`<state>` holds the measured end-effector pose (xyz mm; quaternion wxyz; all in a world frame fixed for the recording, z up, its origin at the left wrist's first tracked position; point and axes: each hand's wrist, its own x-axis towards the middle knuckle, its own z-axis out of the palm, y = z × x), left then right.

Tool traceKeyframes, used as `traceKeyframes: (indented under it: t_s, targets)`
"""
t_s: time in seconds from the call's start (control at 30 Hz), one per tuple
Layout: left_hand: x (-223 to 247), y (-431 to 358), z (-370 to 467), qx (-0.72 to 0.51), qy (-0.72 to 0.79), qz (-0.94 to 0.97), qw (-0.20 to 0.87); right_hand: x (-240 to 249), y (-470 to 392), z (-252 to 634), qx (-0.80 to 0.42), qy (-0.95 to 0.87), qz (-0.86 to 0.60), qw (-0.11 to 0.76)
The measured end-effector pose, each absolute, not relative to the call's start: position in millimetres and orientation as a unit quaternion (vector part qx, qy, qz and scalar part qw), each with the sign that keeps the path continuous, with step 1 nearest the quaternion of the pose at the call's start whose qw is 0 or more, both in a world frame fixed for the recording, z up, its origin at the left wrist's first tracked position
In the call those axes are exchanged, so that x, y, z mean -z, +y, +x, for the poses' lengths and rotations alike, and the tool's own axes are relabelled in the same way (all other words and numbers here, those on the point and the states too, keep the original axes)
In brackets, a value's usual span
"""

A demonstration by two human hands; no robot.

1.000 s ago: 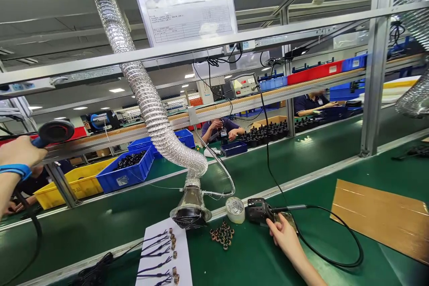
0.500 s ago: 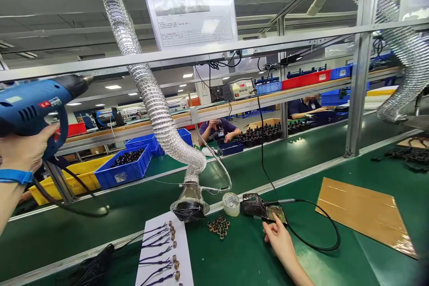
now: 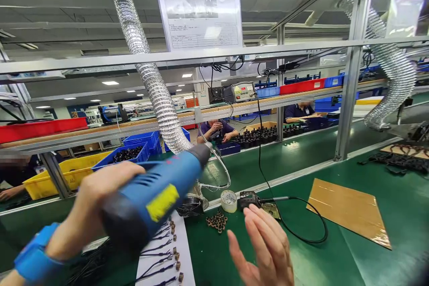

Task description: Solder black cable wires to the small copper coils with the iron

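Observation:
A blue corded heat gun point(image 3: 161, 192) with a dark nose is in my left hand point(image 3: 95, 187), raised over the bench at left of centre. The fingers wrap round its handle, which is mostly hidden. My right hand point(image 3: 264, 246) is empty, fingers stretched, above the green bench. Beyond its fingertips lies a soldering iron in its black stand point(image 3: 248, 199). A small heap of metal parts point(image 3: 217, 222) and a roll of tape point(image 3: 229, 201) sit to the left of them. Below the heat gun, black cables with brass-coloured ends point(image 3: 174, 250) line a white sheet point(image 3: 187, 268).
A silvery duct point(image 3: 154, 85) hangs down behind the heat gun to a fan hood point(image 3: 192, 205). A brown board point(image 3: 348, 210) lies at right. Yellow bin point(image 3: 36, 185) and blue bin point(image 3: 142, 152) stand far left. Co-workers sit across the bench.
My left hand has swung the heat gun from the upper left to the middle, lower and over the bench. My right hand has drawn away from the soldering iron stand and risen towards me.

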<state>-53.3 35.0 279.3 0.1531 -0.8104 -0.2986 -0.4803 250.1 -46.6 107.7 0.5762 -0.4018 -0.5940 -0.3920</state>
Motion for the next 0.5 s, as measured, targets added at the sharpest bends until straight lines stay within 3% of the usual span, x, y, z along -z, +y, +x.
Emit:
traceKeyframes:
  t_s: [0.13, 0.33, 0.5]
  targets:
    - [-249.3, -8.8, 4.6, 0.307, -0.200, -0.912, 0.182, -130.9, -56.8, 226.1, 0.380, -0.616, -0.373, 0.581]
    - [-203.3, -33.3, 52.9, 0.268, -0.149, -0.946, 0.110, -102.4, -94.1, 261.2, 0.336, -0.642, -0.369, 0.583]
    - [-164.7, -36.5, 76.9, 0.299, -0.045, -0.908, 0.289, -70.8, -142.7, 281.5, 0.284, -0.566, -0.521, 0.572]
